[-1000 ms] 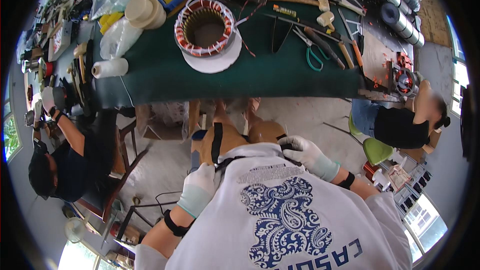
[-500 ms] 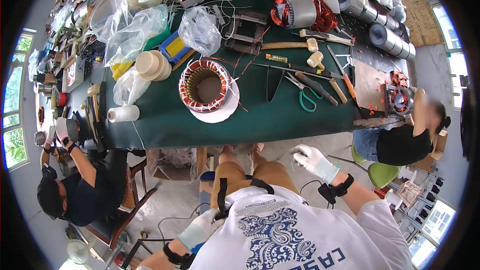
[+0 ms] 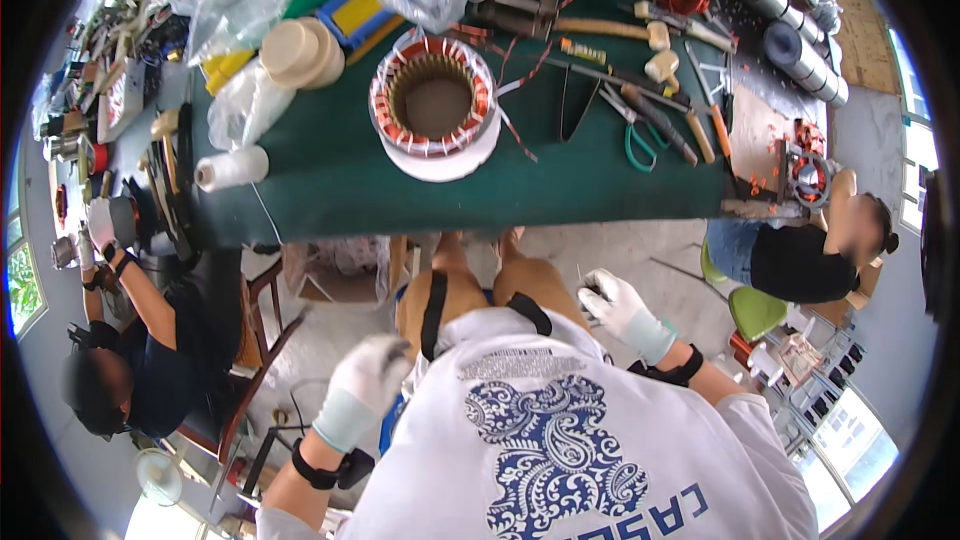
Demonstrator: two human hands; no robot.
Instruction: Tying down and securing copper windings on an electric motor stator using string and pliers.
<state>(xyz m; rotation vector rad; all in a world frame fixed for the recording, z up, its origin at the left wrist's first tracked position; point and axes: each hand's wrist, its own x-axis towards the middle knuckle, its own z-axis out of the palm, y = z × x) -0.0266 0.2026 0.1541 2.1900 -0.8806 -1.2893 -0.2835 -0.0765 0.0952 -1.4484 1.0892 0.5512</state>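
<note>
My right hand [image 3: 622, 312], in a white glove, is held beyond the table's near edge with its fingers curled together. A thin pale line shows by its fingertips, too fine to name. To the left of my lap is my left hand [image 3: 368, 385], also gloved, its fingers smeared by motion. Neither hand touches the table. A motor stator [image 3: 480, 128], ring-shaped with copper windings laced in white cord, sits on a round white base [image 3: 440, 167]. Loose red leads and white ends stick out at its right. A cone of white thread [image 3: 232, 169] lies to its left.
Green-handled scissors [image 3: 638, 145], a wooden-handled hammer [image 3: 610, 28] and files lie at the right. Cream spools [image 3: 300, 55] and plastic bags [image 3: 260, 0] crowd the left. A co-worker [image 3: 150, 370] sits at left, another [image 3: 810, 250] at right. A box [image 3: 340, 265] stands under the table.
My left hand has risen and moved forward from beside my waist. My right hand stays at about the same place with its fingers more curled. The view has shifted, so the table sits higher.
</note>
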